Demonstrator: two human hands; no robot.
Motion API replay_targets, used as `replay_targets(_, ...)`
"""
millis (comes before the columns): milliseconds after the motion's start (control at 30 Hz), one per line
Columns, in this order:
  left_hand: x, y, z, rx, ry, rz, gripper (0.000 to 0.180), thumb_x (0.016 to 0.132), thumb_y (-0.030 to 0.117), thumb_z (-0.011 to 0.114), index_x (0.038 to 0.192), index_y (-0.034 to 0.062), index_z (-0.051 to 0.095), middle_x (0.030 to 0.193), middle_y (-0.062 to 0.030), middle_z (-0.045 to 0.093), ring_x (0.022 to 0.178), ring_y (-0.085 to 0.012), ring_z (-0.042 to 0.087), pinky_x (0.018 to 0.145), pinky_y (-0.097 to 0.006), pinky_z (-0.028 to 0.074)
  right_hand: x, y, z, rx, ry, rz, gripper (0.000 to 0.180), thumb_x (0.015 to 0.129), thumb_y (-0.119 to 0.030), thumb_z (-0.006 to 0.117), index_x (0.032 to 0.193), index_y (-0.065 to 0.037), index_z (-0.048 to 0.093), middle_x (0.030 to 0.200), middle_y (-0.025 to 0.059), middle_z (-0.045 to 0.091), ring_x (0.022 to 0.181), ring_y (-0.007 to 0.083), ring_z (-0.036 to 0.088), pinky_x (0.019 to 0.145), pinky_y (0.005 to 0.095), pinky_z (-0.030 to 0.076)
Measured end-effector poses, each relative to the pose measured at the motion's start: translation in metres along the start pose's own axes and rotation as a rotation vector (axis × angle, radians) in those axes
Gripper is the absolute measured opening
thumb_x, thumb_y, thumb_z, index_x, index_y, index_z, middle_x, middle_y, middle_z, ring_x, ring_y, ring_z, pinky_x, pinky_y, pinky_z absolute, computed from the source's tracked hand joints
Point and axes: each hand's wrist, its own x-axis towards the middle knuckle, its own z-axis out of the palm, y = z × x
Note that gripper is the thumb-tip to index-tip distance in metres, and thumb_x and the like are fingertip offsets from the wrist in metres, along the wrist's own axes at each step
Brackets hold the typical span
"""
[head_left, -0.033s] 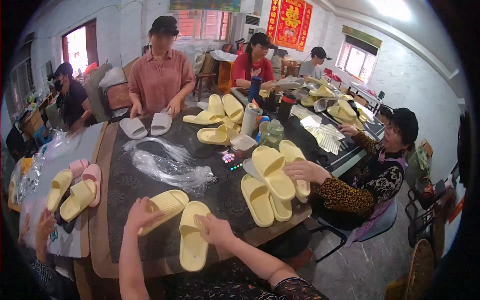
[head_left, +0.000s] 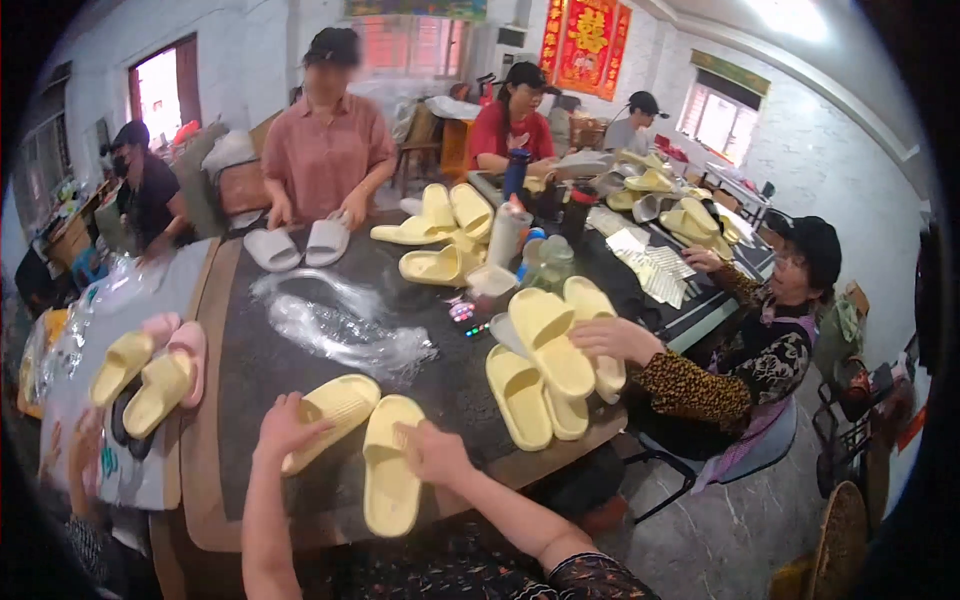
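Observation:
Two pale yellow slippers lie at the near edge of the table in front of me. My left hand (head_left: 288, 427) grips the outer side of the left slipper (head_left: 343, 403), which is tilted with its ribbed strap showing. On the right slipper (head_left: 393, 495), sole down with its open heel end toward me, my right hand (head_left: 436, 456) is closed at the side of the strap. The fingertips of that hand are partly hidden under the strap. The toe ends of the two slippers nearly meet. Beyond them lies a bundle of clear plastic strands (head_left: 345, 335).
A co-worker's hand (head_left: 618, 341) rests on a pile of yellow slippers (head_left: 545, 340) at the right. More yellow slippers (head_left: 437, 218), a glass jar (head_left: 553, 262) and bottles stand farther back. Another person holds white slippers (head_left: 272, 250) opposite. Pink and yellow slippers (head_left: 160, 392) lie left.

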Motion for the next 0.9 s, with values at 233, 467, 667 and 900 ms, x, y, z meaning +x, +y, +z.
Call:
replay_targets(233,-0.053,0.01,0.031,0.057,-0.014,-0.078,0.032,0.081,0.034,0.065,0.095,0.0049,0.059,0.081,-0.0196,0.067,0.081,-0.0395,0.065,0.072,-0.05,0.051,0.007,0.01,-0.008,0.137,0.171,-0.082,0.055,0.067,-0.011,0.068,0.121,-0.018,0.065,0.085,0.0097,0.056,0.07,0.0276,0.061,0.065,0.0372,0.053)
replay_targets(467,-0.128,0.005,0.02,-0.2,-0.089,-0.18,0.033,0.08,0.034,0.067,0.092,0.0033,0.064,0.077,-0.015,0.067,0.074,-0.0326,0.066,0.067,-0.042,0.051,0.01,0.009,-0.01,0.229,0.039,-0.128,0.057,0.062,-0.004,0.069,0.118,-0.014,0.065,0.084,0.0099,0.054,0.073,0.0288,0.059,0.066,0.0359,0.051)
replay_targets(667,-0.118,0.031,-0.028,-0.347,-0.046,-0.149,0.038,0.079,0.039,0.073,0.083,0.0027,0.065,0.078,-0.0113,0.066,0.07,-0.0287,0.065,0.069,-0.04,0.052,0.008,0.011,-0.004,0.236,0.134,-0.227,0.05,0.061,-0.006,0.071,0.11,-0.016,0.066,0.083,0.0058,0.056,0.063,0.0247,0.06,0.057,0.0342,0.052)
replay_targets(900,-0.037,0.043,0.014,-0.192,0.233,0.346,0.024,0.082,0.026,0.068,0.094,0.0044,0.067,0.099,-0.0112,0.065,0.101,-0.0302,0.057,0.086,-0.042,0.049,0.005,0.015,-0.002,0.187,0.18,-0.313,0.048,0.06,-0.006,0.07,0.106,-0.017,0.068,0.079,0.0053,0.057,0.061,0.0243,0.061,0.054,0.0346,0.052)
